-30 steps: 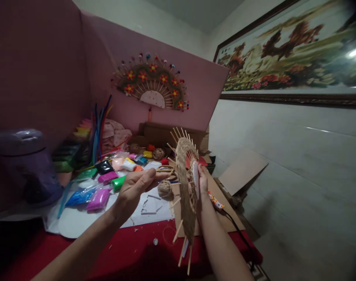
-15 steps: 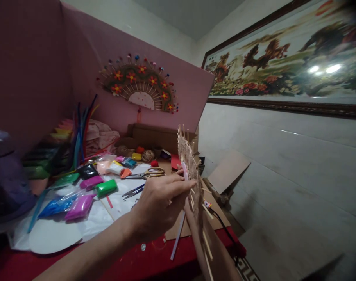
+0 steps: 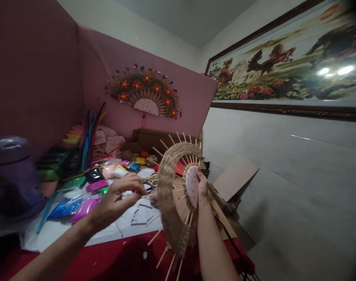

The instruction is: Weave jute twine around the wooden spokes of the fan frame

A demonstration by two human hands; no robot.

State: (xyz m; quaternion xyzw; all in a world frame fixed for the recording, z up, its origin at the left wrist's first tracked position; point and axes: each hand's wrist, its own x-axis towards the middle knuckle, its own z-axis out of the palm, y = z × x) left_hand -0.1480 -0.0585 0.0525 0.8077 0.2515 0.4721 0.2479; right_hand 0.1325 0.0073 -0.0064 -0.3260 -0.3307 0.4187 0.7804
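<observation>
A half-round fan of thin wooden sticks, woven across with brown twine, stands on edge before me, its bare stick ends fanning outward. Its half-circle base is covered with white cloth with small red spots. My right hand grips this base from the right, thumb on the spotted face and the other fingers hidden behind. At the fan's left edge, my left hand has thumb and forefinger closed on the tip of one stick.
A finished-looking fan with orange flowers hangs on the pink board. Several coloured clay packets, scissors and pipe cleaners lie or stand left. A purple container is at far left; cardboard leans right.
The fan has turned from edge-on to show its woven face and spotted base. My left hand has moved left from the base to a stick tip; my right hand now shows at the base.
</observation>
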